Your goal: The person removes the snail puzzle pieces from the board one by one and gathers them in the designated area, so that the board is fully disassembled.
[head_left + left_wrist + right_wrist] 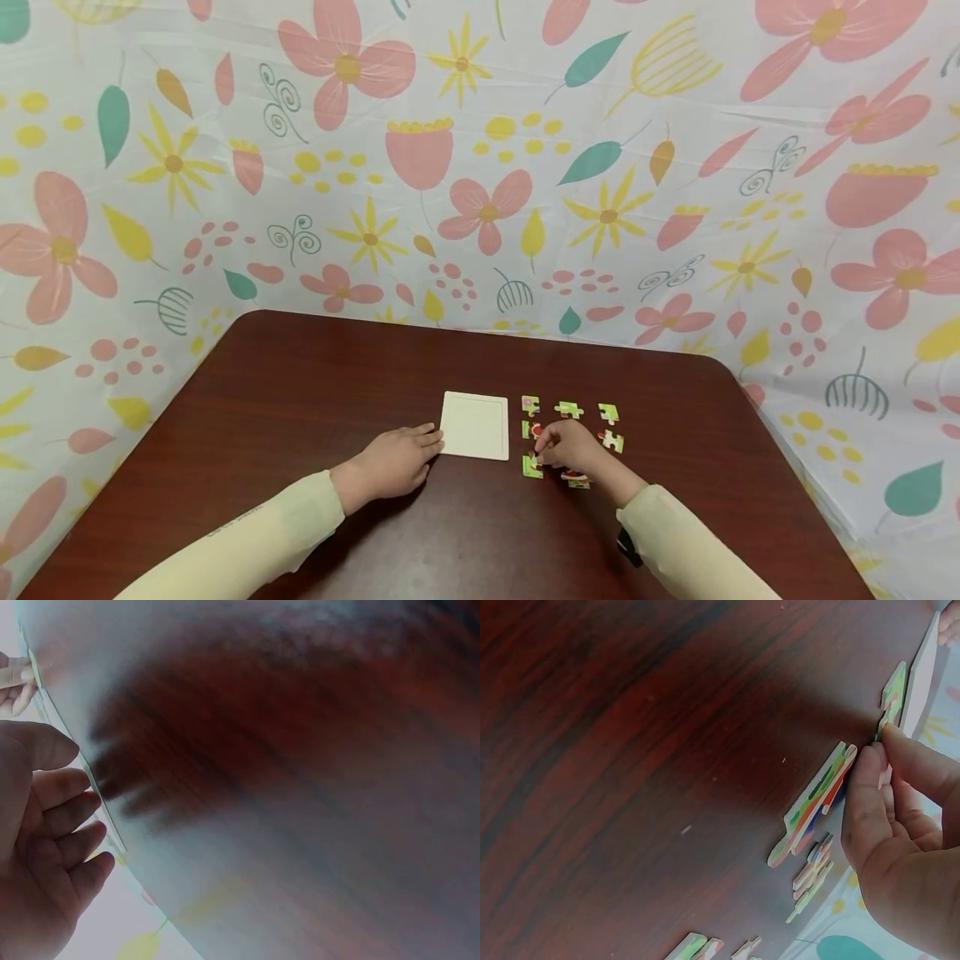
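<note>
In the head view, a cream square puzzle tray (476, 427) with a raised rim lies flat on the table. My left hand (397, 461) rests on the tabletop, its fingertips touching the tray's left edge. The left wrist view shows the left fingers (71, 817) loosely bent beside that edge. My right hand (573, 450) is over the jigsaw pieces right of the tray, thumb and forefinger pinching a green jigsaw piece (532, 468) at the near left of the group. In the right wrist view the fingertips meet at that piece's edge, and the right hand (907, 802) hides part of it.
Several other pieces lie in loose rows, among them a pink-and-green piece (530, 405), a green piece (569, 409) and a corner piece (608, 412). The brown table (337, 375) backs onto a flowered cloth (487, 208).
</note>
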`<action>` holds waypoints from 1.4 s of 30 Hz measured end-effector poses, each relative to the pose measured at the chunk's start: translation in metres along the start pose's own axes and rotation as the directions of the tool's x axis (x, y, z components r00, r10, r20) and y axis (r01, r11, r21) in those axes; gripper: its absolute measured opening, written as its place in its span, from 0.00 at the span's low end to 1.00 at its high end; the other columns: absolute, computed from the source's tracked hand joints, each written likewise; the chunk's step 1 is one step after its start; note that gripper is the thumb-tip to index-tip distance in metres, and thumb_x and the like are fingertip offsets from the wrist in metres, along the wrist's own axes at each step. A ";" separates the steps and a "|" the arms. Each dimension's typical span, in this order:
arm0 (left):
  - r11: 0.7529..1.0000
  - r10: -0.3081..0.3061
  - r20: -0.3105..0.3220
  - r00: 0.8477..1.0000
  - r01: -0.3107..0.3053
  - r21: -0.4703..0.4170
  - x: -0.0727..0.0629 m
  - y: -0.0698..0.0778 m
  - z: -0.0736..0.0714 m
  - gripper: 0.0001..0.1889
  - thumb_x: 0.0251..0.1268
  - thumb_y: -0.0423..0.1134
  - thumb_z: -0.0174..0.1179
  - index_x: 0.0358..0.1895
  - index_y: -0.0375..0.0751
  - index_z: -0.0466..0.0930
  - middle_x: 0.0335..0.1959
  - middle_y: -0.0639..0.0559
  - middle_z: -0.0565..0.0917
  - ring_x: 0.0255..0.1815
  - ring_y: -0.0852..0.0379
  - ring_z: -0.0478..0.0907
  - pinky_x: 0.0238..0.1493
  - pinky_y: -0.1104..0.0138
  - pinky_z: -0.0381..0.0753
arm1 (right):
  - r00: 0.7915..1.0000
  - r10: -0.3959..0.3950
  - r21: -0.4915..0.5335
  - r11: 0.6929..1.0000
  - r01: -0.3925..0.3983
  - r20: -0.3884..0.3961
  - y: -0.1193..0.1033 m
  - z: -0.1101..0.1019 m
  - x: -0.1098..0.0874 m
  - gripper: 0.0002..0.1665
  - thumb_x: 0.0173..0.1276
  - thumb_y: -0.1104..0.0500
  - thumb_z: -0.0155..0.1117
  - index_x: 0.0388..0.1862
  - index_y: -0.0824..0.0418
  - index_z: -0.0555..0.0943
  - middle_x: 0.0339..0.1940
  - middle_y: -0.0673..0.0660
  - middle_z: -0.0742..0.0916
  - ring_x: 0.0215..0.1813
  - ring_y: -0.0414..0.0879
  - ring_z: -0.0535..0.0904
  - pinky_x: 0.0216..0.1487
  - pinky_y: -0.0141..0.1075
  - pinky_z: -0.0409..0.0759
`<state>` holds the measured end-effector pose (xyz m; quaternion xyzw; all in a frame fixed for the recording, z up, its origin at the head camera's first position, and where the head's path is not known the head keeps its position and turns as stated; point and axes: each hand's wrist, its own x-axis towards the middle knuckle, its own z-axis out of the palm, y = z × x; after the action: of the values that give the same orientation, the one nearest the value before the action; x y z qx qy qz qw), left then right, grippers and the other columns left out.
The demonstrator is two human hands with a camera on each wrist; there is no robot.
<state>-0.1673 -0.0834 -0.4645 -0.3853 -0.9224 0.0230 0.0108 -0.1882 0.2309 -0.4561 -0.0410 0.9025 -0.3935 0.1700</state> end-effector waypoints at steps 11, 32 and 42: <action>1.000 -0.001 0.011 1.000 0.001 0.008 0.003 0.001 0.000 0.21 0.73 0.40 0.59 0.66 0.42 0.81 0.68 0.49 0.82 0.72 0.51 0.77 0.70 0.62 0.77 | 1.000 -0.015 -0.007 1.000 0.014 -0.004 0.001 0.001 -0.002 0.03 0.63 0.70 0.70 0.33 0.70 0.83 0.30 0.60 0.87 0.30 0.43 0.82 0.35 0.40 0.84; 1.000 0.001 -0.001 1.000 -0.001 0.027 0.005 0.001 0.002 0.20 0.72 0.40 0.60 0.63 0.41 0.83 0.65 0.48 0.84 0.71 0.51 0.78 0.69 0.62 0.78 | 0.999 -0.015 0.015 1.000 0.015 -0.040 0.005 0.005 0.000 0.03 0.62 0.71 0.71 0.33 0.70 0.83 0.29 0.59 0.86 0.28 0.42 0.79 0.31 0.36 0.80; 1.000 -0.002 -0.024 1.000 0.003 0.026 0.005 0.002 -0.002 0.18 0.71 0.40 0.61 0.61 0.42 0.85 0.64 0.49 0.85 0.70 0.51 0.79 0.70 0.63 0.77 | 0.996 -0.055 -0.004 0.998 0.055 -0.065 0.004 0.004 -0.001 0.04 0.60 0.71 0.71 0.32 0.69 0.83 0.28 0.58 0.86 0.28 0.41 0.77 0.31 0.35 0.78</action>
<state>-0.1696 -0.0781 -0.4627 -0.3843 -0.9223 0.0303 0.0271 -0.1852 0.2311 -0.4613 -0.0532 0.9066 -0.3981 0.1297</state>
